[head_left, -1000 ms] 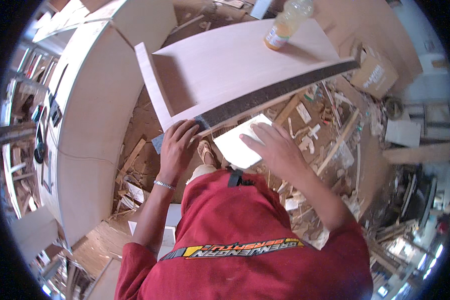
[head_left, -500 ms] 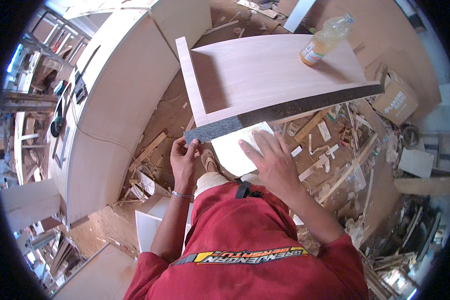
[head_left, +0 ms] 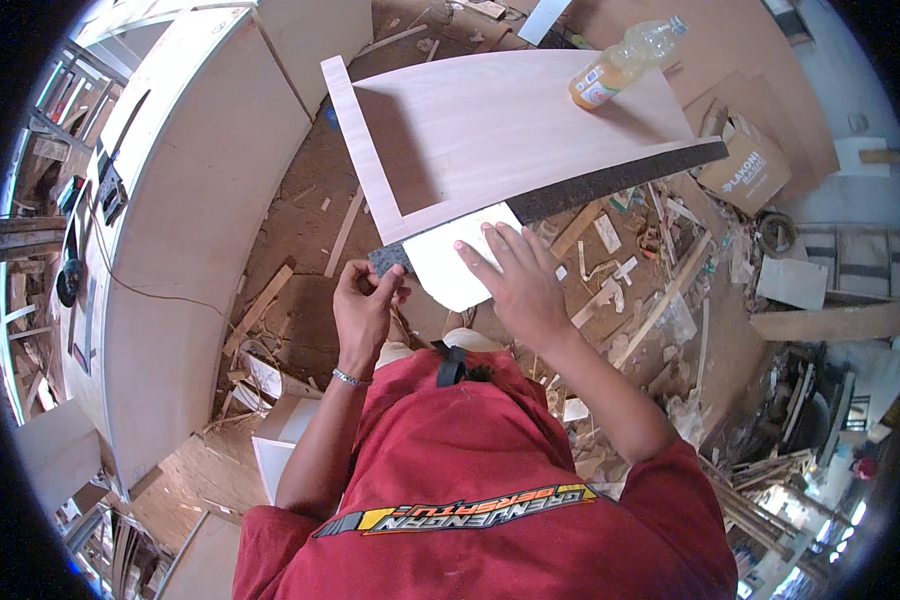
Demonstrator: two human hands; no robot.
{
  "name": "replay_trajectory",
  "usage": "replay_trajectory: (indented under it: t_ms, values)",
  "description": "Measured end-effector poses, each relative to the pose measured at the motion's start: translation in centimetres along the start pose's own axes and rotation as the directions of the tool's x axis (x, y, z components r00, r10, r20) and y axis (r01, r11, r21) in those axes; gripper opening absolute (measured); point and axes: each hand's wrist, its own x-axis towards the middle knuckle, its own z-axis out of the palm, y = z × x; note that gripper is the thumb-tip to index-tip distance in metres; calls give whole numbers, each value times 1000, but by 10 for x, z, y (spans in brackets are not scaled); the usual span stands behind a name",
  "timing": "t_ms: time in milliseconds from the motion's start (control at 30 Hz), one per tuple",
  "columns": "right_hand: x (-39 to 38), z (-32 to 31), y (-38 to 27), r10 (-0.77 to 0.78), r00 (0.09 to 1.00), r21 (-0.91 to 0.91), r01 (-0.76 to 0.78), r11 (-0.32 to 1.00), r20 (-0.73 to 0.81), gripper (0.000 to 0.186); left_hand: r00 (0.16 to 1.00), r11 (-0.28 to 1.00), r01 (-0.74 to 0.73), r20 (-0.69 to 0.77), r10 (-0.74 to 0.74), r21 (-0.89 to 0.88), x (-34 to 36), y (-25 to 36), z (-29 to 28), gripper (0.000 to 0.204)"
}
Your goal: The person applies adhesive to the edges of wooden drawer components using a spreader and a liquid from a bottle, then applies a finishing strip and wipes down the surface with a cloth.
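Observation:
My left hand (head_left: 370, 300) is closed on the grey end (head_left: 388, 258) of a long dark speckled strip (head_left: 604, 184), thumb and finger pinching it. The strip runs along the near edge of a pale wooden piece (head_left: 500, 120) with narrow raised sides. My right hand (head_left: 510, 280) lies with fingers spread on a white sheet (head_left: 445, 280), which overlaps part of the strip near its left end. A plastic bottle (head_left: 610, 75) with orange liquid stands on the wooden piece. Below, my feet are partly hidden by the sheet, my hands and my shorts.
A large pale cabinet (head_left: 180, 250) with tools and a cord stands at the left. Wood offcuts and scraps (head_left: 610, 300) litter the floor. A cardboard box (head_left: 740, 165), a coil (head_left: 775, 232) and leaning boards are at the right. A pale open box (head_left: 275, 450) is by my left leg.
My left hand has gone from fingers laid over the strip to pinching its end from below. The white sheet under my right hand has moved up and left, over part of the strip.

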Motion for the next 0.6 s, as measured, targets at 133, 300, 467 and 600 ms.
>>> replay_trajectory:
  t_ms: [133, 300, 467, 600]
  values:
    - [2, 5, 2, 7, 1000, -24, -7, 1000, 7, 47, 1000, 998, 11, 17, -12, 54, 3, 3, -1, 25]
    - [2, 4, 3, -21, 1000, -26, 21, 999, 7, 47, 999, 1000, 0, 41, -1, 28, 9, -5, -7, 24]
    - [3, 4, 6, -26, 1000, -46, 26, 999, -8, 46, 999, 1000, 22, 40, -21, -6, 8, -8, -4, 23]
    - [3, 1, 4, -17, 1000, -23, 17, 1000, 18, 45, 1000, 1000, 8, 20, -8, -4, 8, -13, -3, 24]
